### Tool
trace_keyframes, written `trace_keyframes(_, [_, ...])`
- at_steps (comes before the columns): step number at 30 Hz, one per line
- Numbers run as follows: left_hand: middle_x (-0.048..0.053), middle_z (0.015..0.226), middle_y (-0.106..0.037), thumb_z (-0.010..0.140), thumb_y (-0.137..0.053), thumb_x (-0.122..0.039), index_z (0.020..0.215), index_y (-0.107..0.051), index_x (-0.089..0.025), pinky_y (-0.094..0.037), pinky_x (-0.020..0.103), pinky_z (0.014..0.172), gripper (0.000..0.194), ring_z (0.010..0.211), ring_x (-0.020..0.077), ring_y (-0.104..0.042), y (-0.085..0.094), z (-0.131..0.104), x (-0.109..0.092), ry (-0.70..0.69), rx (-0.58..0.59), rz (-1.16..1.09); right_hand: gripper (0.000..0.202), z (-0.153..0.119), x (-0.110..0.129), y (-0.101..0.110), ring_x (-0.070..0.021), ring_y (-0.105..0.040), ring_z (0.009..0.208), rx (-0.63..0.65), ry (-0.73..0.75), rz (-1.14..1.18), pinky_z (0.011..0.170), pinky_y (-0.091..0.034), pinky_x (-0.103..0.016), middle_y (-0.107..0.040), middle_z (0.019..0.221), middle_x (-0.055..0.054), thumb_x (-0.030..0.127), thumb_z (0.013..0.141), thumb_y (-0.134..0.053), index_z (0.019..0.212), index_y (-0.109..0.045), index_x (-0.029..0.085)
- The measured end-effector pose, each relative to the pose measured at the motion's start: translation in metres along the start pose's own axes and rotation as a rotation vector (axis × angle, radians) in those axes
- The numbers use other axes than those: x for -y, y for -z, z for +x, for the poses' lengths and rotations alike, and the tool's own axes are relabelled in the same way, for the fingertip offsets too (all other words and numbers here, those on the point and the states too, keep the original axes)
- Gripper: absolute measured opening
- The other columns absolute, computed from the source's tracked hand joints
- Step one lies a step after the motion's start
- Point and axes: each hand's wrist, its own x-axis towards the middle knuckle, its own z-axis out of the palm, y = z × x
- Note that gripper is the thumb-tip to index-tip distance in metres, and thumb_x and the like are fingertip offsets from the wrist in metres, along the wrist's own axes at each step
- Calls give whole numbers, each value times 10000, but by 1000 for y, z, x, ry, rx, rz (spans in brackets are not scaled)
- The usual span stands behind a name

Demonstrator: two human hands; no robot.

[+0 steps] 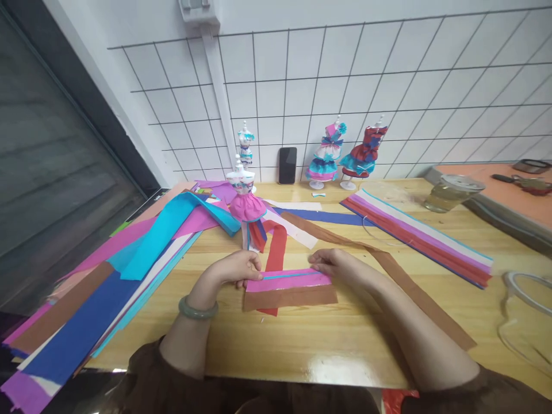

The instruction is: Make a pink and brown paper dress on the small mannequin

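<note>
My left hand pinches the left end of a pink strip that looks like crepe paper or cloth. A narrow blue strip runs along the pink strip's upper part. At the other end, my right hand has thumb and fingers closed on the upper edge. Below the pink lies a brown strip, and a red strip passes under both. Just behind my left hand stands a small dress form in a pink skirt.
Layered coloured strips cover the table's left side. A striped stack and a long brown strip lie right. Dressed mini forms and a phone stand at the wall. A cup of liquid and tape roll are right.
</note>
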Motion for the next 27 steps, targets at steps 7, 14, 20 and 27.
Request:
trace_keyframes(7, [-78, 372, -436, 669, -579, -454, 795, -433, -189, -249, 148, 307, 328, 331, 98, -433, -2, -5, -6, 13, -82, 187, 119, -18, 32, 7, -185, -606, 755, -180, -77, -117, 665, -429, -256, -660, 815, -76, 194, 784, -541, 849, -637, 168])
trace_keyframes(14, [-84, 335, -400, 674, -549, -564, 773, -398, -206, -192, 153, 304, 401, 287, 92, -360, -2, -5, -6, 31, -63, 255, 274, -87, 62, 31, -178, -596, 878, -387, 4, -214, 752, -432, -264, -630, 1032, -62, 306, 868, -457, 1104, -570, 227])
trace_keyframes(20, [-65, 338, -433, 691, -507, -612, 791, -429, -196, -200, 162, 317, 435, 287, 86, -341, -1, -14, -10, 63, -72, 254, 291, -150, -45, 81, -228, -595, 858, -691, -477, -308, 705, -412, -296, -664, 955, -107, 319, 839, -405, 899, -653, 178])
trace_keyframes(27, [-42, 357, -479, 717, -481, -608, 995, -516, -151, -257, 179, 340, 536, 306, 105, -390, 11, -26, -21, 40, -182, 198, 256, -208, -156, 104, -162, -475, 398, -742, -694, -280, 471, -330, -295, -545, 419, -54, 284, 673, -560, 438, -567, 183])
